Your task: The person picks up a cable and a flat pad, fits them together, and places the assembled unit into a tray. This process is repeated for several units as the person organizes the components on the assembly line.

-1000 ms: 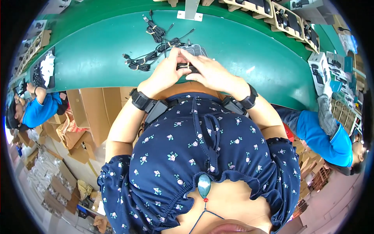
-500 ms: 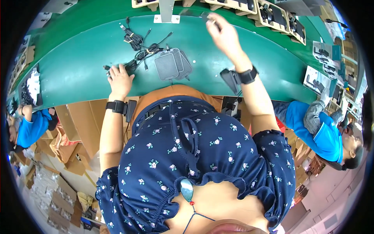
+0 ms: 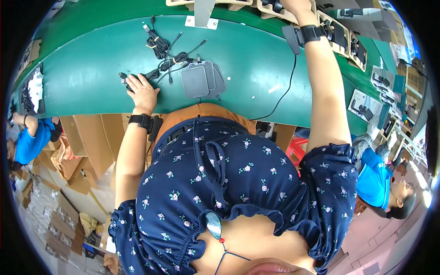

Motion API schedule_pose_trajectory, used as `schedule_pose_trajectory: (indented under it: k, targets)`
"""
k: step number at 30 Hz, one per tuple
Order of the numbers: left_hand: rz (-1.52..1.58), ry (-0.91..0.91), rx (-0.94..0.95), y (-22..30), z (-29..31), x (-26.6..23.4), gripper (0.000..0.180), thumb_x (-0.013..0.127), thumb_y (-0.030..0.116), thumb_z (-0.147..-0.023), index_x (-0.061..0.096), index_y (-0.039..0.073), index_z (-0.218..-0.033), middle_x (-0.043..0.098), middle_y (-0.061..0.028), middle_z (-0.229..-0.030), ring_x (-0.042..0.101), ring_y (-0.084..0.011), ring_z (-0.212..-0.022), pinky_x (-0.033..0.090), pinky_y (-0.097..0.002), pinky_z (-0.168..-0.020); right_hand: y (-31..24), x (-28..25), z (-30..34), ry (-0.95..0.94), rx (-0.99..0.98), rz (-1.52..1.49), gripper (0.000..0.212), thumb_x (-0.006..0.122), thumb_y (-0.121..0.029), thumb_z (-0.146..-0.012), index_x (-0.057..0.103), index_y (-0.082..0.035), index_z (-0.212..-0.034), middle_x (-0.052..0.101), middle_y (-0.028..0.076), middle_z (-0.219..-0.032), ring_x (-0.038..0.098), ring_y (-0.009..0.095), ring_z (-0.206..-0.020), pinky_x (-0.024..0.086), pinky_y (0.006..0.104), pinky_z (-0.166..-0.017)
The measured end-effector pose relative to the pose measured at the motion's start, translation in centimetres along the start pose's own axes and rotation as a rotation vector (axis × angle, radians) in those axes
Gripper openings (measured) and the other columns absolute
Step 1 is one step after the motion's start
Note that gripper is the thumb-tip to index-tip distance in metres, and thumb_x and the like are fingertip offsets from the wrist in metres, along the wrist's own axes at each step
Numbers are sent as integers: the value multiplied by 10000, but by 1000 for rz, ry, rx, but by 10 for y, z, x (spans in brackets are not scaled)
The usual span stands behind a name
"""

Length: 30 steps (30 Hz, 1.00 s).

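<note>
My left hand (image 3: 145,95) lies on the green table with its fingers stretched out over the end of a bundle of black cables (image 3: 152,73). Its fingertips touch the cables beside their dark plugs (image 3: 122,76). Another tied cable coil (image 3: 159,45) lies just beyond. To the right of these is a small stack of flat dark grey pads (image 3: 195,81). My right hand (image 3: 298,5) reaches to the far right, over a beige moulded tray (image 3: 280,14) holding black parts. The upper picture edge cuts off its fingers, so what they hold is hidden.
A metal post (image 3: 201,13) is bolted to the table's far side. More beige trays (image 3: 341,39) stand on the far green belt. A black cord (image 3: 289,87) runs from my right wrist device. Printed boxes (image 3: 366,104) and a co-worker (image 3: 373,178) are at the right; another person (image 3: 34,137) is at the left.
My right hand, earlier above the table's far edge with a small dark object in its fingers, has moved right and farther away to the trays. My left hand stays at the cables.
</note>
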<state>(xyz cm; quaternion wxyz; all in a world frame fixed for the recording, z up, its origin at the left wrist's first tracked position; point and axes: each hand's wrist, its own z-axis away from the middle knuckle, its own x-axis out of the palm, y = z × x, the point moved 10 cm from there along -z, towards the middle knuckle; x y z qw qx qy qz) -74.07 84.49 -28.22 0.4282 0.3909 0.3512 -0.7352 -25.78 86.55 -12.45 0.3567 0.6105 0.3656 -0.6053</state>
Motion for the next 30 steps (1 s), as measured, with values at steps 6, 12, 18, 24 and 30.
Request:
schedule_pose_trajectory:
  k: [6, 12, 18, 24, 30]
  targets:
    - [-22, 4, 7, -1, 10, -1, 860, 628, 400, -755, 183, -67, -1322, 124, -319, -1371, 119, -445, -1290, 303, -542, -956, -2, 29, -22, 288, 69, -219, 361, 437, -166, -810, 429, 98, -1055, 597, 263, -827, 582, 399, -787, 470, 443, -693]
    - [-50, -2, 28, 5, 9, -10, 876, 624, 424, -750, 185, -81, -1316, 124, -332, -1366, 112, -448, -1291, 307, -545, -952, -5, 40, 1, 464, 226, -185, 266, 487, -181, -830, 485, 41, -975, 566, 238, -832, 568, 389, -773, 461, 437, -692]
    - [-38, -29, 10, -2, 14, -4, 878, 622, 410, -760, 161, -77, -1326, 98, -342, -1367, 97, -458, -1290, 315, -548, -946, -6, 12, 29, 354, 79, -204, 322, 521, -232, -819, 503, -26, -1065, 580, 182, -892, 577, 355, -830, 474, 417, -727]
    - [-59, -112, 11, 7, 8, -7, 888, 617, 415, -764, 140, -61, -1342, 86, -344, -1368, 78, -457, -1294, 322, -544, -944, 24, 59, -26, 52, 248, 117, 225, 439, -162, -830, 605, -60, -943, 612, 170, -954, 593, 319, -896, 476, 387, -762]
    - [-47, -106, -3, -2, 9, 4, 916, 616, 436, -758, 104, -26, -1361, 59, -323, -1384, 50, -447, -1302, 299, -549, -961, -2, 61, -23, 9, 50, 210, 261, 428, -218, -833, 567, -138, -1039, 575, 135, -1105, 562, 323, -992, 443, 456, -832]
